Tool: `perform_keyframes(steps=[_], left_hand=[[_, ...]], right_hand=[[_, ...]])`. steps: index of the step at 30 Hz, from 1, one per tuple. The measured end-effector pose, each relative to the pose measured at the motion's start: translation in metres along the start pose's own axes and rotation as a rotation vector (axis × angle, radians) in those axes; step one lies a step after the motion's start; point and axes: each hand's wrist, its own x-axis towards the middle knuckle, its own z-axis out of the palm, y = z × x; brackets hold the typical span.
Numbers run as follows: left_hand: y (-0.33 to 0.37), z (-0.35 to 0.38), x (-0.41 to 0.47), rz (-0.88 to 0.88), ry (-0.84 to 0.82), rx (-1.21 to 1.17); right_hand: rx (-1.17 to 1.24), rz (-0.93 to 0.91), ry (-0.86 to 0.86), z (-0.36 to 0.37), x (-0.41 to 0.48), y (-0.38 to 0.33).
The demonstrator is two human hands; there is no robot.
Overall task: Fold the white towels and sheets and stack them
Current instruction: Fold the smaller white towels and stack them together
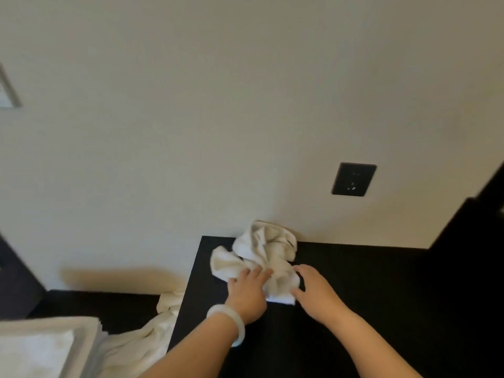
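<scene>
1. The crumpled towel [261, 255] lay unfolded on the dark table [368, 296] by the wall [245, 105].
2. My left hand [249, 293] and right hand [313, 290] rested on it, fingers spread, clamping nothing.
3. A folded stack [41, 342] sat left; another loose sheet [161, 326] waited.

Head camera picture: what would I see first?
A crumpled white towel lies on the black table against the wall, with the left hand and right hand touching it. Above it, a black wall socket stands out on that wall; more white linen lies at lower left.
</scene>
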Motion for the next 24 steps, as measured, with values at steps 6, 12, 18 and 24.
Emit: perform_keyframes(steps=[6, 12, 18, 24], left_hand=[[0.047, 0.039, -0.031, 0.102, 0.074, -0.199], [0.073, 0.022, -0.042, -0.298, 0.346, 0.121], [0.114, 0.056, -0.062, -0.211, 0.347, -0.075], [0.084, 0.032, -0.048, -0.315, 0.259, -0.087]], right_hand=[[-0.053, -0.152, -0.005, -0.034, 0.02, 0.044], [-0.135, -0.195, 0.018, -0.055, 0.035, 0.079], [-0.198, 0.045, 0.158, -0.048, 0.026, 0.091], [0.024, 0.242, 0.006, -0.05, 0.018, 0.098]])
